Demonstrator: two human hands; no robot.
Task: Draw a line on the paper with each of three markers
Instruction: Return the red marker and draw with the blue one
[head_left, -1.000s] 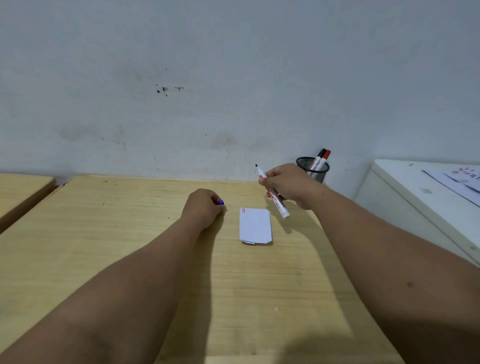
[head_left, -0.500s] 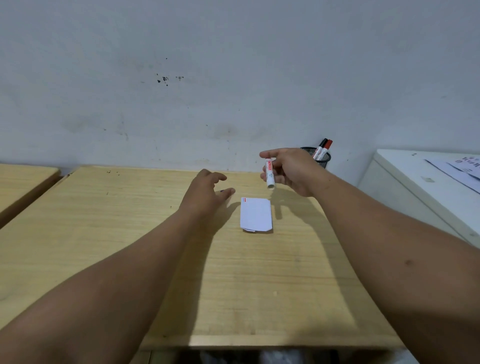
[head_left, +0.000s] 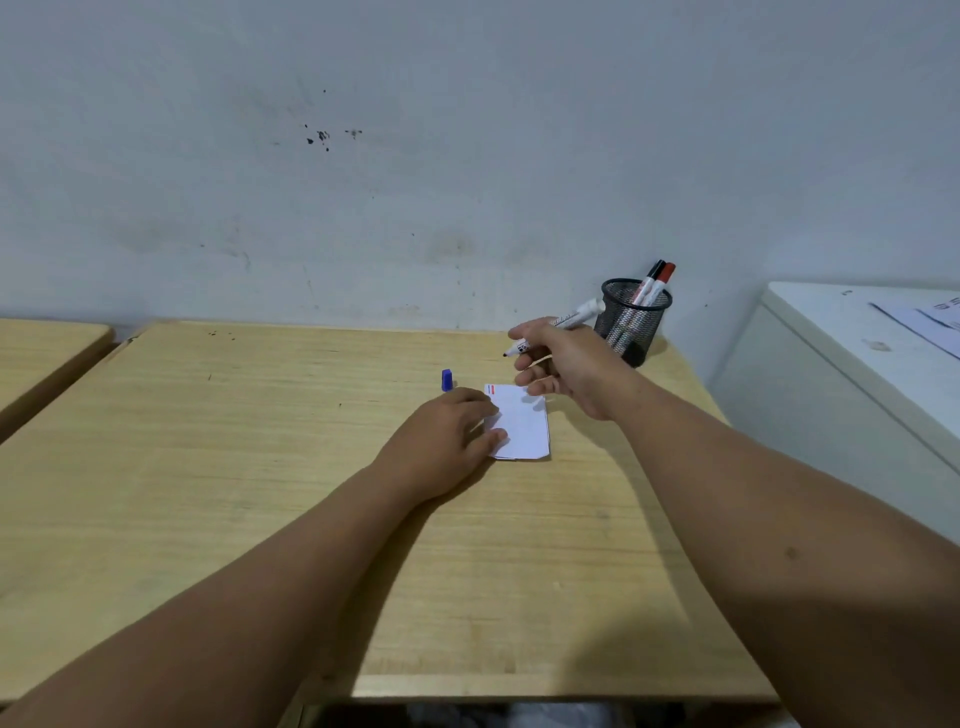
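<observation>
Paper (head_left: 521, 426): small white sheet, near table centre, lying flat on wooden table (head_left: 218, 467), w/ a short red mark at its 11 o'clock corner. My L hand (head_left: 447, 436) lies palm-down on the table at the paper's 9 o'clock side, fingers spread and flat, fingertips overlapping the paper's left edge and pressing it; it grips nothing.

Marker (head_left: 558, 326): white barrel, uncapped, dark tip pointing toward 9 o'clock, rear end toward 2 o'clock. My R hand (head_left: 563, 366) pinches it betw. thumb and forefinger, above the table at the paper's 12–1 o'clock; tip is clear of the paper, not touching. Lower fingers of R hand hang over the paper's far right corner; contact cannot be told.

Blue cap (head_left: 446, 379): stands on the table just beyond L hand, at the paper's 10 o'clock, near but apart from the sheet.

Mesh cup (head_left: 635, 322): black wire pen holder at the table's far right corner, 1 o'clock from the paper, well apart. It holds two more markers: black-capped marker (head_left: 655, 273) and red-capped marker (head_left: 666, 274), leaning together toward 1 o'clock.

White cabinet (head_left: 831, 374) at 3 o'clock, beside the table, w/ printed sheets (head_left: 930, 325) on top. Wall (head_left: 467, 156) behind, w/ dark specks.
</observation>
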